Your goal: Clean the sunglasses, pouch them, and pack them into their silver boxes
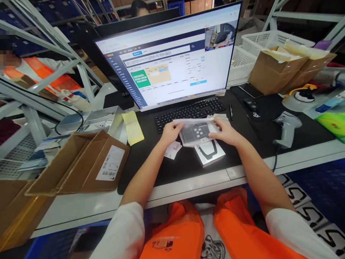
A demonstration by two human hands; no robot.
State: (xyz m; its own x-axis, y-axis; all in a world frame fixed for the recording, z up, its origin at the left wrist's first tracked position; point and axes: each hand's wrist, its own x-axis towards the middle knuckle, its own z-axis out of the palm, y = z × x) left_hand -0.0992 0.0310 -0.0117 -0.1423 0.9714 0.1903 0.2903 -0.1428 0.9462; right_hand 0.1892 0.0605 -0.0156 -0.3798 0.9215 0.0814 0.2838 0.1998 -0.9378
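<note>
Left hand, right hand: fingers pinch plastic bag edges; slick film could slip, dropping it onto white box.

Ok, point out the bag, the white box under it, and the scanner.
Bag [196,132]: head view, on the middle of its face, between the hands.
White box [210,154]: head view, on the top face left uncovered by the bag.
Scanner [287,130]: head view, on its grey body.

Translucent plastic bag, dark panel with pale spots visible, overlapping far end of white box
</note>
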